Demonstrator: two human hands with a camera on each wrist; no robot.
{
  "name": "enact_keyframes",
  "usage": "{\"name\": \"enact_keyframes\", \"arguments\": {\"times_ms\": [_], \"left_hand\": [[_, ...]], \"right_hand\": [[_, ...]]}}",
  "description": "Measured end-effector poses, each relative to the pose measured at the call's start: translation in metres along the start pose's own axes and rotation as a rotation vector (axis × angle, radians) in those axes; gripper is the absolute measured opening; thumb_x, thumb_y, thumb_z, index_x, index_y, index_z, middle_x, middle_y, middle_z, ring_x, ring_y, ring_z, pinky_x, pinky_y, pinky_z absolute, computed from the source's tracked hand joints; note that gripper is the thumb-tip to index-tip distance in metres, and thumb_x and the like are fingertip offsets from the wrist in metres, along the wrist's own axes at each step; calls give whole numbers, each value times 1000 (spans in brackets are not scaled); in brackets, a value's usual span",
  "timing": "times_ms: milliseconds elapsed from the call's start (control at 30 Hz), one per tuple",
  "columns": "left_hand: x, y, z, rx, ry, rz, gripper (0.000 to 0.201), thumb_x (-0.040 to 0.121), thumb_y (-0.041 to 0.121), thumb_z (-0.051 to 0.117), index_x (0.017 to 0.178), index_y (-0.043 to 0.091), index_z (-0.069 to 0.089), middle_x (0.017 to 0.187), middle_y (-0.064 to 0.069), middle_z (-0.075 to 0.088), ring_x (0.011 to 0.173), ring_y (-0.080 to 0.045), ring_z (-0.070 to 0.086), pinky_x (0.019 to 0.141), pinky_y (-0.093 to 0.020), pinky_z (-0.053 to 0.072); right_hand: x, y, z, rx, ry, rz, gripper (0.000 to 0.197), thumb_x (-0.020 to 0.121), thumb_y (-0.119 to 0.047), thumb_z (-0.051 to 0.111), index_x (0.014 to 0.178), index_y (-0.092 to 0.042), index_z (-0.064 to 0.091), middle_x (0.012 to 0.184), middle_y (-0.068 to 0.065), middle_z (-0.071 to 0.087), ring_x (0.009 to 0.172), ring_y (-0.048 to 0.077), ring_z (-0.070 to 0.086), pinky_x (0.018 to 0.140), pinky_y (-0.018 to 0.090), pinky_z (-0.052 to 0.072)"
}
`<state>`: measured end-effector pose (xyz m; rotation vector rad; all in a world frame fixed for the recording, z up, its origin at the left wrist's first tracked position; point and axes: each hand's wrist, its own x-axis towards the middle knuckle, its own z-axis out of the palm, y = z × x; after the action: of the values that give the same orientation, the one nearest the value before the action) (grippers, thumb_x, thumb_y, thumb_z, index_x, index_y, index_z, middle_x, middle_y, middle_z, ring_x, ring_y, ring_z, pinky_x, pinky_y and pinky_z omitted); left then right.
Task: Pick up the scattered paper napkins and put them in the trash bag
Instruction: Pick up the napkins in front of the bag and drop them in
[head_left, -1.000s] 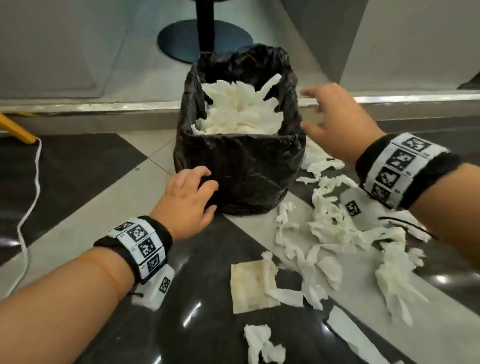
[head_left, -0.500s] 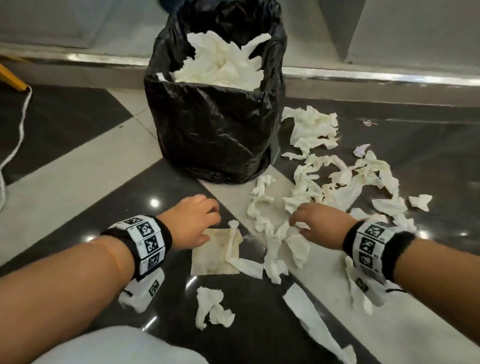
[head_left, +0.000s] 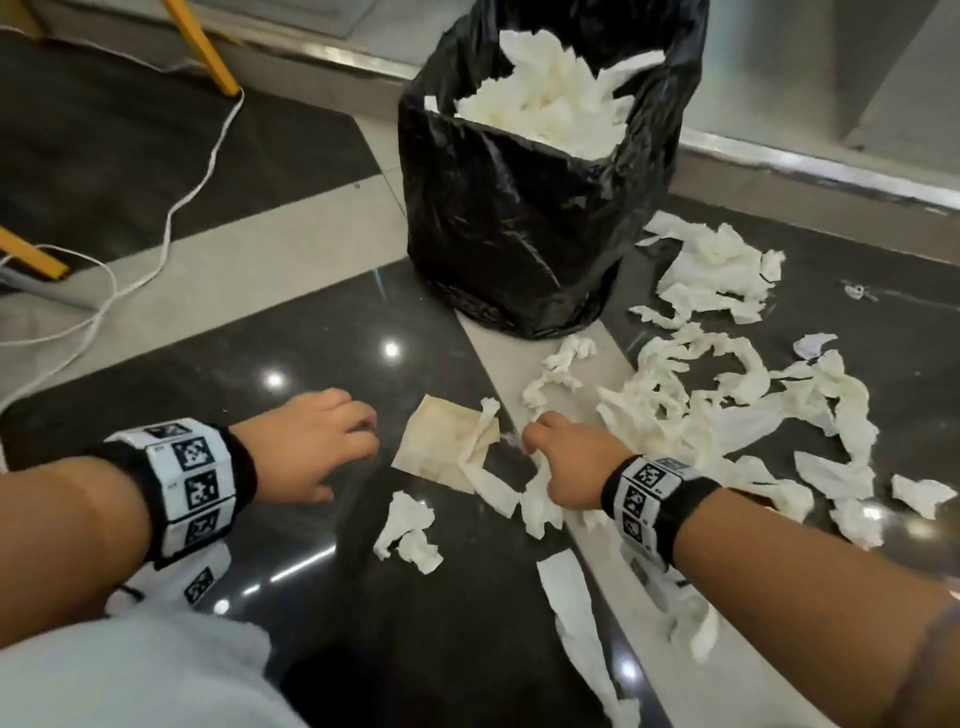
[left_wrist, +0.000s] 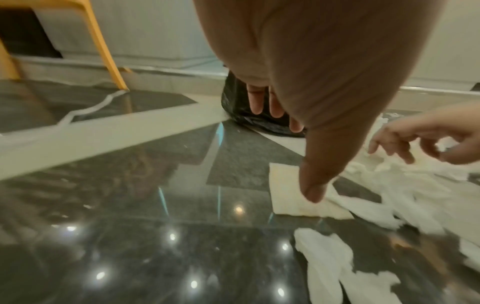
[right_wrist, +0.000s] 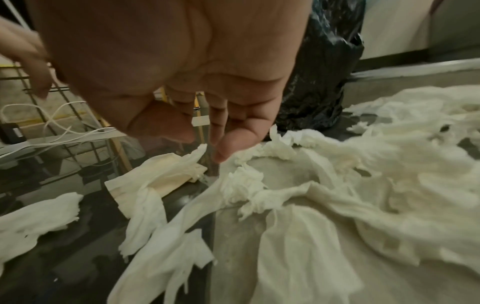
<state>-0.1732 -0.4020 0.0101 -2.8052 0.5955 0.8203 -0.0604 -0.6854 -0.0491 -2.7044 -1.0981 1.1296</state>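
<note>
Right hand (right_wrist: 182, 67) palm down, low over the floor (right_wrist: 239, 236); fingers (right_wrist: 233, 144) loosely bent, tips just above torn white napkins (right_wrist: 337, 185). Black trash bag (right_wrist: 322, 82) behind. Left hand (right_wrist: 23, 51) at left edge, blurred. White cables (right_wrist: 64, 131) far left.

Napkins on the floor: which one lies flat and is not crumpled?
The yellowish square napkin, between the left hand and right hand. It is flat and tan; the other napkins are white and crumpled or torn.

Torn white napkins (head_left: 675, 410) beside (stuffed) bag (head_left: 519, 223)
</note>
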Motion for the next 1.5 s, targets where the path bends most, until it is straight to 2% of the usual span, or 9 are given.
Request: {"name": "enact_keyframes", "arguments": {"times_ms": [433, 633, 767, 933, 1100, 1200, 1333, 1433, 1500], "left_hand": [[124, 67, 59, 62, -167, 518, 73, 91, 10, 49, 144, 44, 12, 160, -2, -8, 143, -40, 6, 115, -52, 21], [143, 82, 67, -86, -88, 451, 34, 96, 15, 39, 130, 12, 43, 123, -19, 49, 107, -38, 53, 89, -45, 46], [144, 76, 46, -337, 19, 340, 15, 94, 12, 43, 102, 8, 54, 106, -13, 56, 96, -30, 58, 88, -38, 43], [126, 42, 33, -453, 210, 143, 35, 90, 50, 48, 72, 19, 48, 82, 3, 43, 72, -14, 43, 68, -29, 37], [111, 27, 66, -206, -4, 124, 42, 81, 48, 61, 108, 16, 60, 152, -1, 25, 139, -31, 19, 113, -51, 26], [106, 29, 82, -133, -213, 159, 33, 85, 38, 60, 111, 18, 57, 159, 4, 2, 143, -39, -10, 115, -60, 10], [109, 35, 84, -12, -155, 217, 23, 89, 16, 52, 112, 14, 55, 142, -5, 34, 128, -35, 31, 97, -40, 41], [114, 36, 79, -126, -119, 253, 26, 88, 6, 48, 113, 10, 53, 122, -8, 49, 108, -27, 50, 84, -31, 41], [115, 35, 72, -260, -61, 224, 16, 89, 11, 49, 105, 12, 52, 113, -9, 50, 100, -26, 54, 78, -28, 38]], "right_hand": [[-28, 20, 37, 64, 15, 119, 55, 81, -24, 55, 133, -34, 40, 132, 1, 40, 115, 23, 51, 89, 29, 45], [-35, 13, 34, 100, 21, 144, 58, 79, -18, 57, 132, -36, 41, 134, 0, 40, 113, 23, 52, 87, 32, 48], [-22, 5, 31, 68, 48, 130, 58, 79, -19, 57, 133, -34, 39, 135, 3, 39, 114, 27, 51, 89, 37, 48], [7, 1, 35, 33, -5, 187, 67, 76, -44, 68, 134, -43, 34, 145, 6, 26, 110, 33, 56, 88, 43, 51], [26, -10, 48, 37, -64, 263, 54, 78, -29, 71, 126, -33, 49, 135, 11, 35, 105, 35, 58, 83, 39, 53], [30, -15, 45, 19, -34, 203, 32, 89, -8, 50, 120, -13, 53, 116, 13, 53, 101, 34, 60, 82, 37, 50], [28, -12, 33, 226, 93, 266, 25, 90, -7, 40, 115, -7, 47, 99, 18, 58, 83, 30, 55, 70, 34, 40], [23, -10, 24, 424, 218, 294, 26, 96, -13, 36, 118, -8, 50, 95, 14, 61, 80, 26, 54, 69, 29, 37], [21, -9, 19, 462, 265, 282, 30, 99, -30, 37, 91, -9, 58, 79, 7, 58, 77, 25, 54, 68, 29, 38]]}}
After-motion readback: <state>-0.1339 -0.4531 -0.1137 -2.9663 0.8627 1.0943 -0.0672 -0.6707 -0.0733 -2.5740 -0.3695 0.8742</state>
